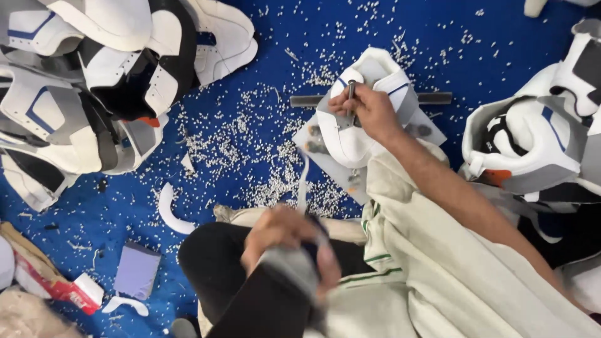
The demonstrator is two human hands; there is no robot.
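Punch (351, 94) stood clamped in our right hand (369, 111) on the white shoe upper (352, 134), on a grey board (325, 159) mid-floor. Our left hand (285, 241), blurred, gripped a grey piece (294, 269) near our lap. We judged the upper, unsteadied, might slide and spoil the hole.

the left hand (289, 241) at lower centre is blurred, so its grip on the grey piece (294, 269) is unclear. the shoe pile (81, 81) at upper left runs off frame.

Two hands (369, 109) (285, 241) — one punch tool (351, 94) — two upper piles (94, 81) (544, 138).
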